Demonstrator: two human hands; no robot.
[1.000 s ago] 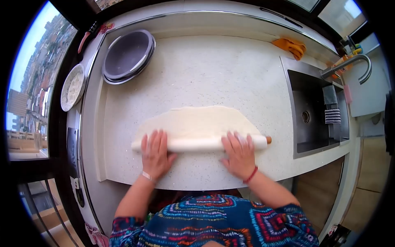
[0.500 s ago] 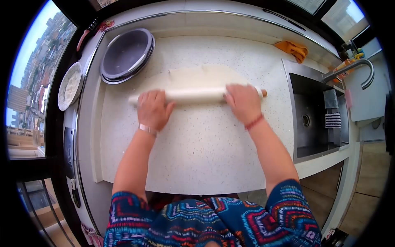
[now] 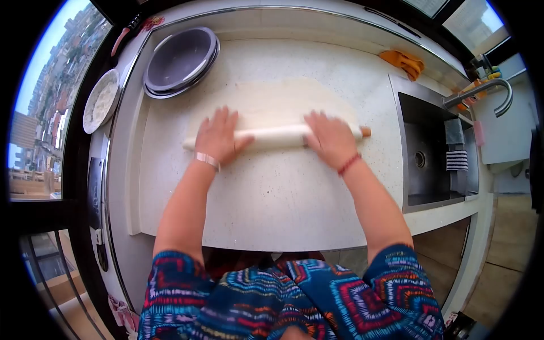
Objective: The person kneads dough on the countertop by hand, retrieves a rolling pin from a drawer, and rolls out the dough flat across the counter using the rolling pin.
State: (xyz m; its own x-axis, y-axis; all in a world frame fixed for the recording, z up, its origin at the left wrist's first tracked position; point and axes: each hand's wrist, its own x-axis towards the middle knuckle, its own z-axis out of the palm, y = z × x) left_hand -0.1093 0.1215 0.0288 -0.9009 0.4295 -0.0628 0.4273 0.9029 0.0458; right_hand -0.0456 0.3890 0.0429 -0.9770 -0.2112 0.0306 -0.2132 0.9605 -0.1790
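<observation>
A rolling pin (image 3: 366, 132) lies crosswise on the counter, with a pale dough sheet wound round most of it into a roll (image 3: 279, 137). Beyond the roll, the flat part of the dough sheet (image 3: 289, 102) spreads over the counter. My left hand (image 3: 218, 136) rests on the left part of the roll, fingers stretched forward and thumb out to the side. On the right part lies my right hand (image 3: 330, 137), its fingers also extended and slightly blurred. Both palms press from above rather than wrapping around it. The pin's wooden end shows at the right.
Stacked grey bowls (image 3: 180, 59) stand at the back left. A white bowl of flour (image 3: 102, 102) sits on the left ledge, near a cleaver (image 3: 96, 190). An orange cloth (image 3: 403, 63) lies at the back right. The sink (image 3: 428, 158) and faucet (image 3: 481, 88) are on the right.
The roll and both hands have come toward me over the counter, and more flat dough shows beyond them. My fingers are straighter now. The camera view has shifted slightly.
</observation>
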